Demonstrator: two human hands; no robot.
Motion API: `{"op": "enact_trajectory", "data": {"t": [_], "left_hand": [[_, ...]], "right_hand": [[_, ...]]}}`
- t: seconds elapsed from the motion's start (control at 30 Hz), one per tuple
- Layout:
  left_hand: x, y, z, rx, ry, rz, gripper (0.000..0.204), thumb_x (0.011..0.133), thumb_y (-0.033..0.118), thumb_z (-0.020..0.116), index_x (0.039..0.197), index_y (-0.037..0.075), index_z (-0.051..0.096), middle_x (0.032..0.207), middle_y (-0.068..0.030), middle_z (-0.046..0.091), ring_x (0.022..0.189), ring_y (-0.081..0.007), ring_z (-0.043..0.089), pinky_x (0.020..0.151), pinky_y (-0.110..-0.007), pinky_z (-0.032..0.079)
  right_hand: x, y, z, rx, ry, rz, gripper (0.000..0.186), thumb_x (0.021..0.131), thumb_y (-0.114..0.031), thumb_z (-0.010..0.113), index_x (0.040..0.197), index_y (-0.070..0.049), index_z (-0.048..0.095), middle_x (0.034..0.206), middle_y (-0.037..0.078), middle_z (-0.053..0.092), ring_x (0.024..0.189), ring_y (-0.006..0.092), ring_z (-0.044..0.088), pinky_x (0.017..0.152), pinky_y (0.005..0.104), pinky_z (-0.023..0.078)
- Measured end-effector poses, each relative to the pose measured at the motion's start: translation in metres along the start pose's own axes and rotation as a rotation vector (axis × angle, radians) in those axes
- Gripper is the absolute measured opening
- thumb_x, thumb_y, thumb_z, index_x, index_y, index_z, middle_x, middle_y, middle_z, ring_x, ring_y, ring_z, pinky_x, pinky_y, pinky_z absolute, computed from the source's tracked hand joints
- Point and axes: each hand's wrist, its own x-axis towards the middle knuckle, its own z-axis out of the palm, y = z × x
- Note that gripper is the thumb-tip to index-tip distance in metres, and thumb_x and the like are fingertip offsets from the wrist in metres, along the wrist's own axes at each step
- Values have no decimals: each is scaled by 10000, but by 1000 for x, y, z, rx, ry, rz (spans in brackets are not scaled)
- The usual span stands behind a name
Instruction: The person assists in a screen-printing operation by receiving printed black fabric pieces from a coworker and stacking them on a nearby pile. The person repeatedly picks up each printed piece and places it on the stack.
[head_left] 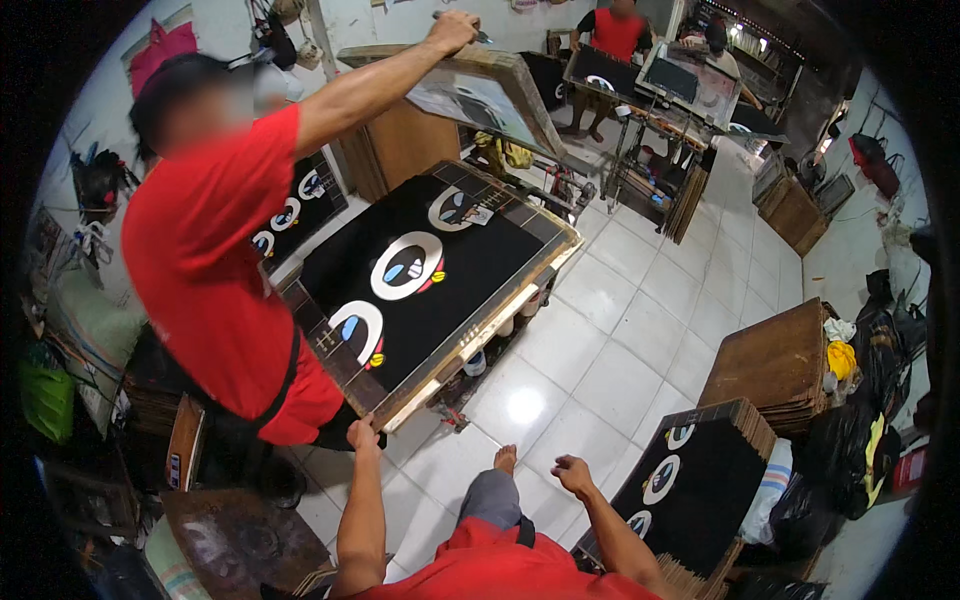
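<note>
Black printed fabric [465, 275] lying flat on a long board [478, 338], within its borders, left hand [364, 434] curled around the near corner, right hand [573, 476] half-spread, fingers loosely bent, screen frame [460, 97] tilted up over the far end, white tiled floor [625, 320] stretching between board and stacked panels [705, 470].

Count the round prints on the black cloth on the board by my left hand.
3: a near print closest to your left hand, a middle print, and a duller far print. None appears hidden.
</note>
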Motion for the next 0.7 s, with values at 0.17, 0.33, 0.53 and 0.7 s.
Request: {"op": "enact_trajectory", "data": {"t": [0.17, 0.33, 0.53, 0.7], "left_hand": [[-26, 39, 5, -42, 70, -17, 142, 728, 168, 727, 781, 70, 639, 776, -27, 624, 617, -142, 547, 470, -298, 367], [-65, 66, -23, -175, -222, 3, 85, 805, 89, 673, 843, 41, 614, 815, -44, 633, 669, -129, 577, 544, -277, 416], [-116, 77, -20, -216, -358, 112, 102, 831, 88, 648, 877, 13, 596, 822, -29, 640, 708, -100, 570, 671, -214, 417], [-115, 107, -40, 140, -215, 202, 178, 841, 197, 667, 765, 66, 574, 687, 25, 558, 592, -71, 495, 558, -233, 382]], "right_hand": [[92, -137, -6, -9, -76, -228, 414, 779, -184, 666, 1116, 41, 583, 951, 163, 664, 860, 233, 636, 784, 333, 508], [188, -262, 39, 1323, -452, -13, 273, 843, -218, 642, 1047, -46, 591, 964, 90, 640, 896, 241, 604, 794, 393, 493], [239, -299, 39, 1518, -637, -72, 147, 808, -52, 627, 951, -39, 595, 873, 110, 635, 833, 261, 633, 802, 445, 511], [207, -304, 13, 1510, -541, -201, 245, 751, 40, 625, 988, -13, 590, 907, 118, 638, 828, 243, 639, 793, 425, 526]]}}
